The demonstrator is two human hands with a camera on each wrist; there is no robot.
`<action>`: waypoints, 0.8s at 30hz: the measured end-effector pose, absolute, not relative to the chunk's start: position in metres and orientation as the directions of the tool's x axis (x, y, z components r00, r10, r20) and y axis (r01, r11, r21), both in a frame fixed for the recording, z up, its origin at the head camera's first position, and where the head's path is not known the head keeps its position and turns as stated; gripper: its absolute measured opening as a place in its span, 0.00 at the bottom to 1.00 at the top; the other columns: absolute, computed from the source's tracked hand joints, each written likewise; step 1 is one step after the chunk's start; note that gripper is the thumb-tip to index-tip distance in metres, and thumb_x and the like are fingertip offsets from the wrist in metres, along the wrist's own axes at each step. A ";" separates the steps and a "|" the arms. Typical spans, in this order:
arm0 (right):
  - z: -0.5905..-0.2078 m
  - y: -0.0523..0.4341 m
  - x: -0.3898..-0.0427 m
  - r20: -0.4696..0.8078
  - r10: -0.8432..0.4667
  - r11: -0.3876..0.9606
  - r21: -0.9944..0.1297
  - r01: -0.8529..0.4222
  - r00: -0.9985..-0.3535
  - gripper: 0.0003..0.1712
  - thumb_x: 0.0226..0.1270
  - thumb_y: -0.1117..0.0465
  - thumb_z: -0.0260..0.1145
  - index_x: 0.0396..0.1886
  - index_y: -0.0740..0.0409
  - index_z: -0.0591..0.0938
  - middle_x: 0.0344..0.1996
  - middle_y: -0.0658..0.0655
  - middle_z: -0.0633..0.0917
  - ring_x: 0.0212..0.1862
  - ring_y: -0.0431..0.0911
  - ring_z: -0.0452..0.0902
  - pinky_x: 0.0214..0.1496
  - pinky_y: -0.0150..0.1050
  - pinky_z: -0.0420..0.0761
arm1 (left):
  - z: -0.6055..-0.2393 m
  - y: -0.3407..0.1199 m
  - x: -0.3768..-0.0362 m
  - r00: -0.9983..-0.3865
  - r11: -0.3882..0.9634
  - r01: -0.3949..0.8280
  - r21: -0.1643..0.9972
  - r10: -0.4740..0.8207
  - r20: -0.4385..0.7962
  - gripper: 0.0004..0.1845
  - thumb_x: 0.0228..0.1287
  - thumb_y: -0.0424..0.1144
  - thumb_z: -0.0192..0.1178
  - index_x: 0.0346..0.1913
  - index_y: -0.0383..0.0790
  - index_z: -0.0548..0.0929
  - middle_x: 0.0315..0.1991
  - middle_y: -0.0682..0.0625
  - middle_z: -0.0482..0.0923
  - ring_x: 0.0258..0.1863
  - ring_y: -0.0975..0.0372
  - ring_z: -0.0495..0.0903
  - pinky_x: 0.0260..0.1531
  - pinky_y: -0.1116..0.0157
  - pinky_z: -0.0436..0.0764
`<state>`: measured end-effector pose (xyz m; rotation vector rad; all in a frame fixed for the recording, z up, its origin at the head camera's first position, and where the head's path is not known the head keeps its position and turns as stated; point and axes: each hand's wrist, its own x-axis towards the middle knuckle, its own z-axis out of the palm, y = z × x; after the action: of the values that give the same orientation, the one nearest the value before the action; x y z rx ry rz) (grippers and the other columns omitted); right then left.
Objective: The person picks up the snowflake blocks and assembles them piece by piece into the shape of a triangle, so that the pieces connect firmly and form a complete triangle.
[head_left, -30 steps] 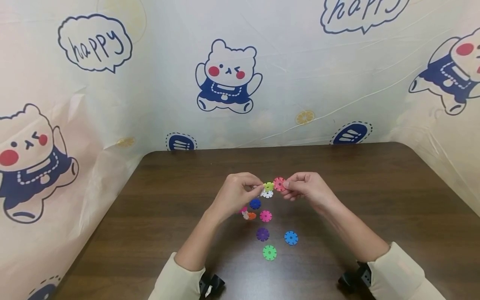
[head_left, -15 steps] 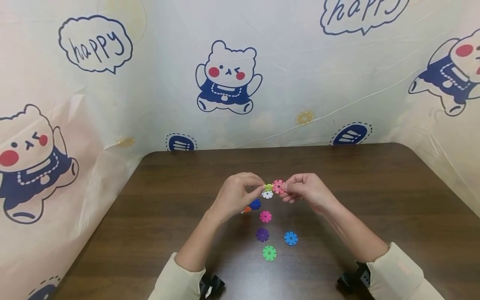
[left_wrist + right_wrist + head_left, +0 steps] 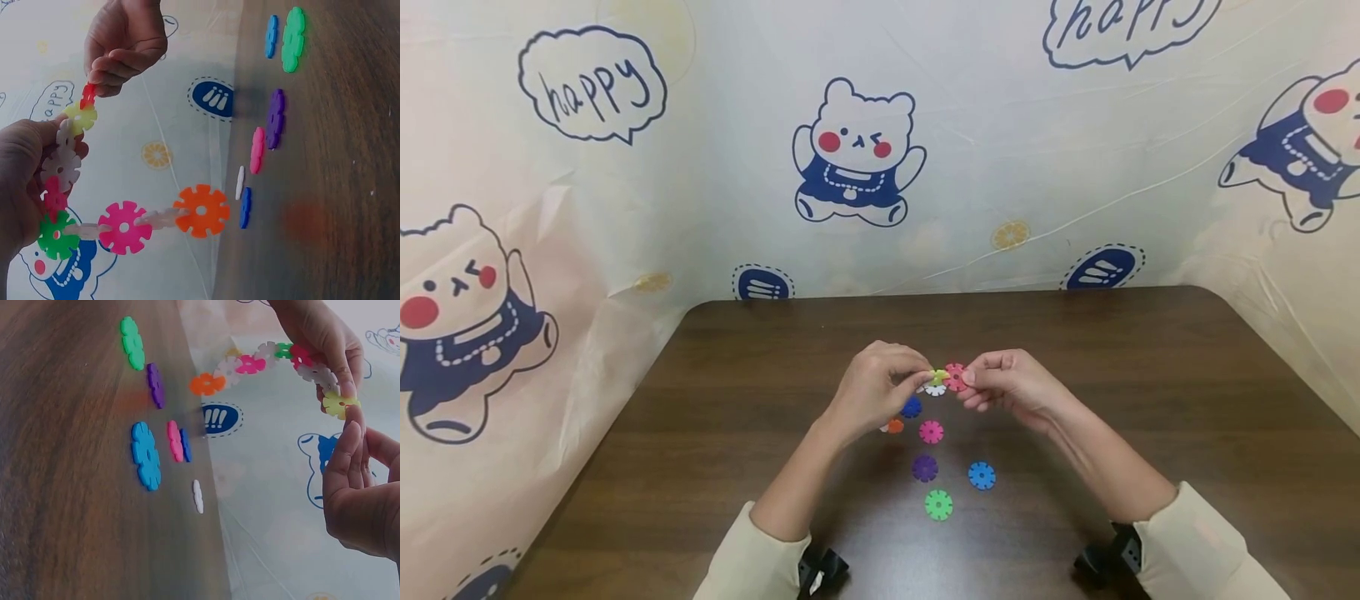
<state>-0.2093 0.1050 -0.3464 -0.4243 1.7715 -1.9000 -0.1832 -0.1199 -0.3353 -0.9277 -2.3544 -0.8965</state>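
Observation:
Above the table, my left hand (image 3: pixel 876 387) pinches a yellow notched disc (image 3: pixel 81 119) at the upper end of a chain of linked plastic discs. From there the chain runs down past white, red and green (image 3: pixel 59 236) pieces, then across through a pink disc (image 3: pixel 125 227) to an orange disc (image 3: pixel 201 211) at its free end. My right hand (image 3: pixel 1015 385) pinches a red disc (image 3: pixel 955 377) between thumb and fingers, its edge right at the yellow disc. In the right wrist view, the fingers hide most of this red disc.
Loose discs lie on the brown table (image 3: pixel 700 467): green (image 3: pixel 938 505), light blue (image 3: pixel 982 476), purple (image 3: pixel 925 468), pink (image 3: pixel 931 432), dark blue (image 3: pixel 911 407) and white (image 3: pixel 935 390). A printed sheet (image 3: pixel 970 167) hangs behind the table's far edge.
My right hand has moved slightly left and down, bringing the red disc closer against the yellow one. The chain's orange end has shifted and shows less beside my left hand.

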 end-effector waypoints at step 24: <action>-0.337 0.102 -0.208 -0.156 -0.597 -0.123 -0.951 0.283 -0.787 0.16 0.70 0.70 0.53 0.26 0.55 0.83 0.23 0.52 0.86 0.26 0.38 0.83 0.31 0.29 0.79 | -0.345 -0.111 -0.183 -0.679 0.435 0.721 0.539 0.290 0.674 0.03 0.57 0.30 0.66 0.29 0.34 0.86 0.31 0.48 0.84 0.30 0.62 0.79 0.28 0.70 0.79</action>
<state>-0.2076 0.1022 -0.3371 -0.3536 1.5700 -1.9594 -0.1831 -0.1112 -0.3452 -0.8507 -2.2024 -1.1708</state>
